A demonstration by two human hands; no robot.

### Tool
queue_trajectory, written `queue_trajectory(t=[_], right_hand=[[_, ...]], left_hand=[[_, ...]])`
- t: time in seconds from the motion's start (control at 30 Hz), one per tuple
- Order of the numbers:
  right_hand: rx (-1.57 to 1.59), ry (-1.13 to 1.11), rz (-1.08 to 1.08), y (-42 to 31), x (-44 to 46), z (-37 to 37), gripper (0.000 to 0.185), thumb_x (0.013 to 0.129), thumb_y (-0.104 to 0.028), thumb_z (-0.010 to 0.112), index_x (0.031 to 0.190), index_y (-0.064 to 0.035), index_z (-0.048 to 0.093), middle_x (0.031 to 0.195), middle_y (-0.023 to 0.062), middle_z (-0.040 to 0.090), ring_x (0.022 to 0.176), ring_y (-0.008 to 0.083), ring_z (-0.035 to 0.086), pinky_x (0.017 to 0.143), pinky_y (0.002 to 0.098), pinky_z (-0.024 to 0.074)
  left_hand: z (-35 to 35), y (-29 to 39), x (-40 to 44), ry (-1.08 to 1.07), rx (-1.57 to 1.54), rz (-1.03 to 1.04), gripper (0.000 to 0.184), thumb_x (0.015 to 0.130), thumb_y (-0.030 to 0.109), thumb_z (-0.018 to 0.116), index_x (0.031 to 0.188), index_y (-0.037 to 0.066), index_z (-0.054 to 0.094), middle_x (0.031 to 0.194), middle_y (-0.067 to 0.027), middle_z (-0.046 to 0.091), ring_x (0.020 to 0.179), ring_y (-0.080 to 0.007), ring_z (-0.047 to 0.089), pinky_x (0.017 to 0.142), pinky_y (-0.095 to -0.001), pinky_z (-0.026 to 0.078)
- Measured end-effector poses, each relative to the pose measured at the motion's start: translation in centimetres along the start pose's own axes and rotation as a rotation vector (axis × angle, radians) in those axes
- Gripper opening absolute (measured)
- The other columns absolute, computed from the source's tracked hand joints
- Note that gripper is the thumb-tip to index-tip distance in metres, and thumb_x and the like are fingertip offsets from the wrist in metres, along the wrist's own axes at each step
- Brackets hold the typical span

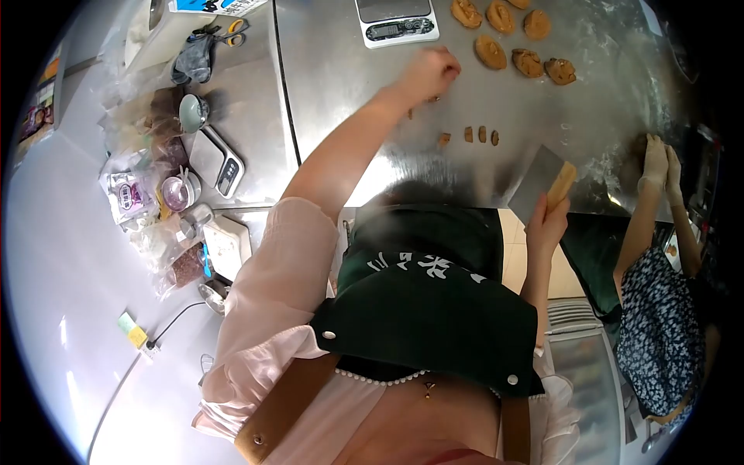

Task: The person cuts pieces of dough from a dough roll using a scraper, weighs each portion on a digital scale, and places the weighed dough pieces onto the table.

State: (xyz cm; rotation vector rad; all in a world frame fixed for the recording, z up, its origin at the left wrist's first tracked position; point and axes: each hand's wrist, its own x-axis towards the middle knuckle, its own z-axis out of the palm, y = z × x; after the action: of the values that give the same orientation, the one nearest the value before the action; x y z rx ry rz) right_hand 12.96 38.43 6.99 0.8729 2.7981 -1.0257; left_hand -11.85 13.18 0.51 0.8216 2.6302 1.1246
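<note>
My left hand (431, 74) is over the steel table, its fingers curled together and slightly blurred; what they hold, if anything, is hidden. Tiny brown bits lie just under its wrist. Closed around the wooden handle of a bench scraper (538, 180) is my right hand (548, 223), near the table's front edge; the metal blade points up and left. Between the hands sits a short row of small brown dough pieces (482, 134). Beyond them are several larger flattened brown dough pieces (490, 52), some with a lumpy surface.
A white digital scale (401, 31) stands at the back. On the left are another scale (227, 172), a green bowl (193, 113), scissors (235, 32) and plastic bags. At right, a co-worker's gloved hands (657, 161) rest at the floury table (608, 167).
</note>
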Motion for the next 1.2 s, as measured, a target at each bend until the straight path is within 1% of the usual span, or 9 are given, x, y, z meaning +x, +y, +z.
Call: queue_trajectory(t=[0.1,0.2,0.33,0.43,0.53,0.63,0.83,1.0,1.2], right_hand=[[0.021,0.005,0.012,0.9,-0.3,-0.1,0.042,0.092,-0.024,0.055,0.121,0.0036,0.043,0.088,0.0255,0.063,0.077,0.0407,0.063,0.067,0.0414,0.0500],[0.004,-0.006,-0.007,1.4,-0.3,-0.4,0.042,0.092,-0.025,0.055,0.121,0.0032,0.043,0.087,0.0255,0.063,0.078,0.0418,0.063,0.066,0.0426,0.0495],[-0.035,-0.017,-0.021,2.8,-0.3,0.2,0.041,0.092,-0.026,0.054,0.120,0.0022,0.042,0.088,0.0260,0.063,0.079,0.0437,0.062,0.066,0.0446,0.0487],[-0.063,-0.023,-0.044,2.5,-0.5,0.5,0.040,0.092,-0.026,0.054,0.119,0.0011,0.043,0.089,0.0262,0.063,0.080,0.0443,0.061,0.067,0.0455,0.0487],[-0.118,-0.041,-0.054,2.1,-0.3,0.5,0.040,0.091,-0.026,0.054,0.119,0.0006,0.043,0.090,0.0263,0.063,0.081,0.0444,0.061,0.068,0.0459,0.0491],[-0.146,-0.025,-0.078,2.1,-0.5,0.7,0.040,0.091,-0.025,0.054,0.120,0.0003,0.042,0.091,0.0264,0.063,0.081,0.0441,0.061,0.069,0.0463,0.0495],[-0.161,-0.038,-0.090,1.6,-0.4,1.0,0.039,0.092,-0.025,0.054,0.120,-0.0003,0.041,0.091,0.0262,0.063,0.081,0.0427,0.062,0.068,0.0454,0.0504],[-0.181,-0.026,-0.107,1.3,-0.1,0.9,0.040,0.092,-0.025,0.054,0.120,0.0001,0.041,0.090,0.0258,0.063,0.080,0.0424,0.063,0.068,0.0442,0.0509],[-0.165,-0.036,-0.083,1.5,0.0,0.9,0.040,0.092,-0.024,0.053,0.120,0.0006,0.040,0.090,0.0255,0.063,0.080,0.0426,0.063,0.068,0.0453,0.0503]], left_hand=[[-5.1,1.0,0.0,0.030,-0.266,-0.207,0.007,0.083,0.007,0.064,0.087,0.005,0.069,0.093,-0.0032,0.067,0.081,-0.0166,0.063,0.077,-0.0268,0.050],[-6.7,0.1,-2.0,-0.003,-0.486,-0.313,0.009,0.086,0.010,0.064,0.092,0.004,0.068,0.091,-0.0014,0.067,0.081,-0.0106,0.062,0.077,-0.0246,0.049],[-5.9,0.0,-5.5,-0.117,-0.438,-0.380,0.009,0.086,0.007,0.064,0.093,0.002,0.066,0.091,-0.0033,0.068,0.083,-0.0092,0.062,0.077,-0.0241,0.049],[-4.7,0.3,-7.4,-0.019,-0.366,-0.460,0.011,0.085,0.005,0.065,0.095,0.002,0.066,0.089,-0.0039,0.068,0.082,-0.0092,0.062,0.076,-0.0232,0.049],[-5.0,0.8,-9.0,0.270,-0.467,-0.551,0.013,0.084,0.003,0.066,0.096,0.001,0.067,0.087,-0.0047,0.068,0.080,-0.0098,0.062,0.074,-0.0227,0.050],[-5.9,-1.4,-12.4,0.482,-0.365,-0.531,0.013,0.083,0.002,0.067,0.096,0.000,0.067,0.085,-0.0055,0.067,0.077,-0.0106,0.062,0.072,-0.0226,0.050],[-4.7,-0.8,-16.2,0.457,-0.398,-0.687,0.011,0.082,0.003,0.067,0.093,-0.001,0.068,0.086,-0.0055,0.068,0.076,-0.0109,0.061,0.070,-0.0227,0.050],[-3.2,1.0,-14.9,0.476,-0.249,-0.570,0.010,0.080,0.002,0.068,0.090,-0.001,0.068,0.086,-0.0076,0.066,0.076,-0.0142,0.063,0.070,-0.0247,0.051],[-1.3,3.4,-10.9,0.339,-0.226,-0.408,0.011,0.078,0.000,0.068,0.088,0.001,0.068,0.085,-0.0083,0.064,0.073,-0.0177,0.063,0.066,-0.0269,0.051]])
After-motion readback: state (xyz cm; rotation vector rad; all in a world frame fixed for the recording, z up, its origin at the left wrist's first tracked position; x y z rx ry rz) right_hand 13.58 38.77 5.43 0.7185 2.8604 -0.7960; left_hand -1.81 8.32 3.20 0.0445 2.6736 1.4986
